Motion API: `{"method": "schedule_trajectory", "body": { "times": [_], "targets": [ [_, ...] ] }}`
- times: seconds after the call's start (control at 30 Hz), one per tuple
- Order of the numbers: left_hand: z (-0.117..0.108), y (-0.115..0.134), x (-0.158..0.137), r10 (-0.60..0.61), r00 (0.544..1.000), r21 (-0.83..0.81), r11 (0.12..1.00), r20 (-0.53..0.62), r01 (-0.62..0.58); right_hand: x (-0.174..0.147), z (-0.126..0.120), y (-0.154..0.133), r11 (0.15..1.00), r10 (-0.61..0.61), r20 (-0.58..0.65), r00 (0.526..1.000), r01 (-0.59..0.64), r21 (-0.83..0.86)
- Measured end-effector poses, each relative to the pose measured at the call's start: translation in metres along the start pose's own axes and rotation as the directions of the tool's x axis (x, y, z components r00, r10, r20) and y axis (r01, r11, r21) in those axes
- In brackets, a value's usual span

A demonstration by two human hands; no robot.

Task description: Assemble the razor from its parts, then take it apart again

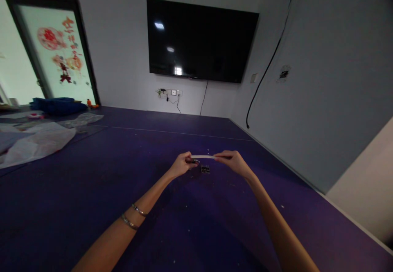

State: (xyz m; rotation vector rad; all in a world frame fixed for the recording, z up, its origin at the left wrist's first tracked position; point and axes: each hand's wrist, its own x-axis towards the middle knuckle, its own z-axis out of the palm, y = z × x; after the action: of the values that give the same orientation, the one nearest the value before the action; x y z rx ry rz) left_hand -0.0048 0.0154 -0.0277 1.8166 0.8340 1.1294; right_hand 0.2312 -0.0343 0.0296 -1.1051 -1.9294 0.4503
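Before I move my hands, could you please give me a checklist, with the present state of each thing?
1. Left hand on one end of the white strip: ok.
2. Right hand on the other end: ok.
3. Small dark item visible, in neither hand: ok.
4. Identity of the small object at the left hand: cannot tell.
5. Purple surface free of white specks: not ok, several lie there.

Left grip [180, 165], right grip [235, 162] pinched

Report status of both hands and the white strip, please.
Left hand: holding white strip at left end. Right hand: pinching right end. Small dark object nearby on purple surface, details unclear.
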Motion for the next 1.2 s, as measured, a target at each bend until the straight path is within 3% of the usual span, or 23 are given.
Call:
{"method": "schedule_trajectory", "body": {
  "times": [0.2, 0.37, 0.53, 0.7, 0.87, 1.0, 1.2],
  "targets": [
    [0.002, 0.002, 0.0, -0.007, 1.0, -0.031, 1.0, 0.004, 0.007, 0.0, -0.001, 0.002, 0.999, 0.03, -0.04, 0.999, -0.032, -0.04],
    [0.002, 0.004, -0.001, -0.004, 1.0, 0.039, 0.999, -0.002, 0.004, 0.0, -0.002, 0.0, 1.0, 0.002, 0.032, 0.999, -0.002, 0.007],
    [0.002, 0.002, 0.0, -0.007, 1.0, -0.037, 0.999, -0.011, 0.007, 0.0, -0.002, 0.001, 1.0, 0.016, -0.032, 0.999, -0.017, -0.019],
    [0.002, 0.006, -0.001, 0.008, 1.0, 0.005, 1.0, -0.006, -0.008, 0.0, -0.002, 0.002, 0.999, 0.02, 0.031, 0.999, -0.021, 0.03],
    [0.002, 0.01, -0.003, -0.003, 1.0, -0.057, 0.998, -0.01, 0.002, 0.0, -0.003, 0.008, 0.998, 0.063, -0.039, 0.997, -0.063, 0.016],
    [0.002, 0.01, -0.003, 0.005, 1.0, -0.019, 1.0, -0.006, -0.005, 0.0, -0.002, 0.009, 0.998, 0.031, 0.029, 0.999, -0.032, 0.044],
    [0.003, 0.008, -0.002, 0.008, 1.0, -0.028, 1.0, -0.008, -0.009, 0.001, 0.0, 0.014, 0.996, 0.091, -0.028, 0.995, -0.09, 0.021]
  ]
}}
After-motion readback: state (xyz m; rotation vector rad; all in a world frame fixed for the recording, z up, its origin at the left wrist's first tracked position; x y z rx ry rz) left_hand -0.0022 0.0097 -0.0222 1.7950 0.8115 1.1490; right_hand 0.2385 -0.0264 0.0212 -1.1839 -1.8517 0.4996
